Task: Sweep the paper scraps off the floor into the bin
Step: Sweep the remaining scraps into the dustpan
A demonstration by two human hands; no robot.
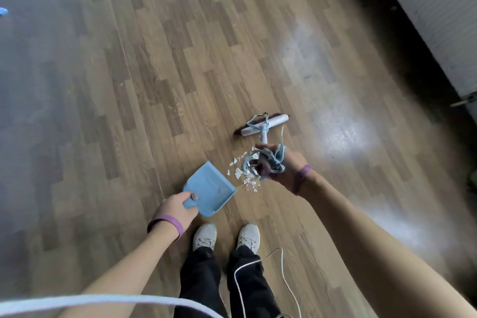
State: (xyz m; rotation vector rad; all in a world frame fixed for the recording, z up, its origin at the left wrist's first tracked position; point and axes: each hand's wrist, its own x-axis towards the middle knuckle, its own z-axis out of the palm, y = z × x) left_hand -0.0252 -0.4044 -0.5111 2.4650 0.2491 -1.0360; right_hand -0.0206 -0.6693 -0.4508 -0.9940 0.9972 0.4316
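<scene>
A pile of white paper scraps (pixel 245 174) lies on the wooden floor just ahead of my feet. My left hand (pixel 178 208) grips the handle of a light blue dustpan (pixel 210 188), whose open edge faces the scraps from the left. My right hand (pixel 284 165) is closed around the top of a broom handle wrapped in blue cloth strips. The broom head (pixel 263 126), white with dark bristles, rests on the floor beyond the scraps. No bin is in view.
My two white shoes (pixel 227 237) stand close behind the scraps. A white cable (pixel 284 279) trails over the floor by my right leg. A pale wall (pixel 438 20) with a dark base strip runs along the right. A small blue object (pixel 3 11) sits at the far left edge.
</scene>
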